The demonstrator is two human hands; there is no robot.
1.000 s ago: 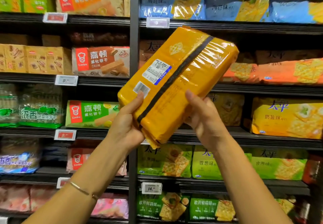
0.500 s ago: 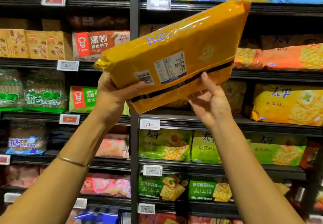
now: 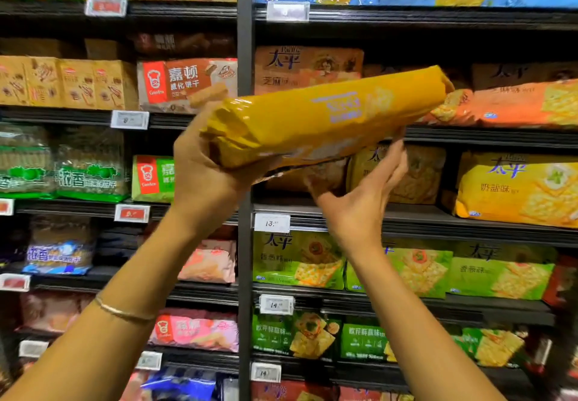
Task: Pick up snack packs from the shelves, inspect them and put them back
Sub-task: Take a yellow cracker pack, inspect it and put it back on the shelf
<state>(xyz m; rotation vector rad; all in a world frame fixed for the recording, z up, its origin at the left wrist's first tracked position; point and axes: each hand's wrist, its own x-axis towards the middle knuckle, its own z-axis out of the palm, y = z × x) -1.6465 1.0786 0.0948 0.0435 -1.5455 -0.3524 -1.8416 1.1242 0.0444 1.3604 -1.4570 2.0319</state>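
A long yellow cracker pack [image 3: 316, 119] lies almost level in the air in front of the shelves, its narrow side toward me and its right end a bit higher. My left hand [image 3: 203, 175] grips its crimped left end, thumb under the pack. My right hand [image 3: 366, 194] supports the underside near the middle with straight fingers. Behind it, a matching yellow pack [image 3: 516, 188] rests on the shelf [image 3: 438, 216] at the right.
Dark shelving is split by an upright post [image 3: 244, 244]. Orange packs [image 3: 513, 106] sit above, green packs [image 3: 419, 269] below, a red-and-brown wafer pack [image 3: 184, 84] at left. Price tags, one [image 3: 271, 223] among them, line the shelf edges.
The pack has tipped from steeply tilted with its label facing me to nearly level, narrow side toward me, and lowered toward the yellow packs' shelf. Both hands followed it.
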